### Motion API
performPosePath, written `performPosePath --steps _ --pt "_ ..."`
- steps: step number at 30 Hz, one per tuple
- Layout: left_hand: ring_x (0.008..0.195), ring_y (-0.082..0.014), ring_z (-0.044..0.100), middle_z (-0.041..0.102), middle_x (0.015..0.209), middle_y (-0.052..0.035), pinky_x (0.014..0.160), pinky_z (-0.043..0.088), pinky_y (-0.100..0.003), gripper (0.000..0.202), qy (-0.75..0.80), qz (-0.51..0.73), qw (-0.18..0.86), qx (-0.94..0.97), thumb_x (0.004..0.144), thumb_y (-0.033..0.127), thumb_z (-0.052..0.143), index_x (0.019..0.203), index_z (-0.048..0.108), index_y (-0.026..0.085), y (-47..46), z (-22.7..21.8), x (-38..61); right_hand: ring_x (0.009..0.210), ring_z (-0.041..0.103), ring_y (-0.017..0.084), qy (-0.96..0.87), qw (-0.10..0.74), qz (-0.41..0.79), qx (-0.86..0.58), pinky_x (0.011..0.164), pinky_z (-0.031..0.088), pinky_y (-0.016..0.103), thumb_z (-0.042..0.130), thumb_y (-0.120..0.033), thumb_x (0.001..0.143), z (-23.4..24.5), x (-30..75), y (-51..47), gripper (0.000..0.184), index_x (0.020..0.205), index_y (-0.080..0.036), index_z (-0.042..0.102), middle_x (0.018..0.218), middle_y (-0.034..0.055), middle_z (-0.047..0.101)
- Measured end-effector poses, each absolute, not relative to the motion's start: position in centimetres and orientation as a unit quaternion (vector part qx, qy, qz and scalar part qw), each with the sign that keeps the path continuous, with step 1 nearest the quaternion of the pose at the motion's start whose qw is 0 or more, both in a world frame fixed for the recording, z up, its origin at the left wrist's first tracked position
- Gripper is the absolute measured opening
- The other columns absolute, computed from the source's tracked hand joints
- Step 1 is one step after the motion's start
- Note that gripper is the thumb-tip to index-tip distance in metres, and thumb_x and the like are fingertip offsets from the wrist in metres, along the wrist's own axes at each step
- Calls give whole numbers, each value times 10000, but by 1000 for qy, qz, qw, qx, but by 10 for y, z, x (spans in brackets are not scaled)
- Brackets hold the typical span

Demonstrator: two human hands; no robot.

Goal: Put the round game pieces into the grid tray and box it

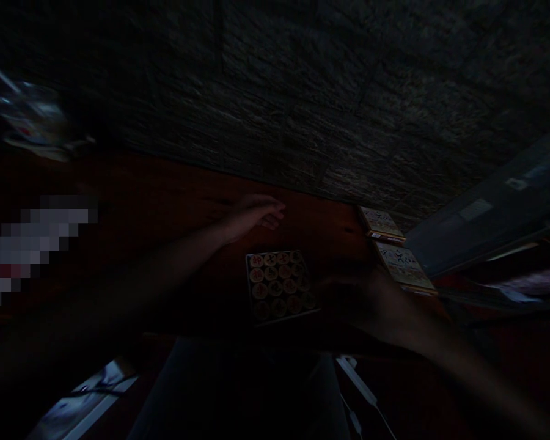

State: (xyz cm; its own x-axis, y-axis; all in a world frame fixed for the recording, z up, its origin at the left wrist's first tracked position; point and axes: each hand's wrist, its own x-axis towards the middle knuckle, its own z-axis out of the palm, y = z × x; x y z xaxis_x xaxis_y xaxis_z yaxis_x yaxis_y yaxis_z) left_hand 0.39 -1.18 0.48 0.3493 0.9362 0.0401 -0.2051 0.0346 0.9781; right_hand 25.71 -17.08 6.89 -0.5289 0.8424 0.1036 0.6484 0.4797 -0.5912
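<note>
The scene is very dark. A square tray (251,293) of round wooden game discs with red and black characters lies on a reddish-brown table (165,195). My left hand (256,215) reaches over the table just beyond the tray, its fingers loosely curled, and nothing shows in it. My right hand (352,293) lies at the tray's right edge, too dark to make out its fingers.
Two flat printed boxes (385,223) (406,266) lie at the table's right end below a dark stone-patterned wall. A glass object (32,119) stands far left. A grey slanted panel (486,214) is at right. White cables (357,379) hang below.
</note>
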Motion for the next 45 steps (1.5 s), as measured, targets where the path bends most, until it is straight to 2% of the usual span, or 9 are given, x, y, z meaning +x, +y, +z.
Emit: performPosePath --steps 4,8,14,16,18,20,23,31,45 --pt "678 -141 727 794 882 -76 689 579 -279 117 344 453 633 526 925 233 777 974 797 129 -9 1 4 892 821 216 -805 253 279 -459 756 635 318 742 -185 862 65 256 -145 264 1092 -259 847 1052 44 866" --pt "665 -130 721 789 869 -70 681 573 -270 108 341 454 634 524 950 217 757 985 792 122 -8 1 6 926 830 256 -757 296 340 -473 799 659 365 796 -379 896 55 243 -104 273 1114 -220 838 1025 73 868" --pt "629 -114 702 761 811 -42 659 558 -260 86 348 457 632 520 1004 166 699 966 758 115 -9 5 7 1048 818 334 -730 368 313 -484 949 663 514 809 -588 907 34 234 -70 397 1121 -255 840 1150 109 851" --pt "617 -102 686 755 808 -33 648 547 -253 89 356 467 616 525 1007 184 714 953 751 123 -8 5 7 1250 761 382 -744 339 348 -459 1036 637 580 842 -613 876 30 242 -73 550 1318 -291 787 1396 131 778" --pt "589 -92 664 742 783 -23 623 528 -245 105 373 478 596 526 1004 185 725 919 742 127 -5 5 6 1501 580 424 -796 258 389 -385 1164 563 621 985 -581 708 27 252 -84 981 1583 -358 602 1667 120 575" --pt "567 -84 645 734 765 -18 601 507 -239 122 389 485 582 524 999 174 727 886 732 127 -2 6 5 1625 413 419 -828 197 377 -364 1259 469 636 1048 -534 618 25 259 -100 1271 1707 -441 401 1786 72 405" --pt "560 -82 635 736 763 -19 590 488 -236 130 397 490 573 524 985 165 729 860 724 128 0 6 4 1678 279 447 -860 155 329 -358 1328 335 684 1054 -501 597 20 260 -119 1438 1766 -467 216 1855 38 223" --pt "554 -82 634 741 770 -26 575 492 -219 103 397 507 563 518 978 171 706 900 750 122 -1 7 4 1684 237 475 -888 122 299 -326 1338 310 682 1004 -516 695 16 250 -111 1313 1765 -448 247 1854 50 220" --pt "639 -116 657 755 814 -44 587 500 -208 120 457 568 492 477 923 213 652 887 750 153 13 10 -9 1596 394 426 -859 160 308 -376 1305 358 634 1008 -422 678 22 232 -92 1233 1728 -331 369 1716 131 410"
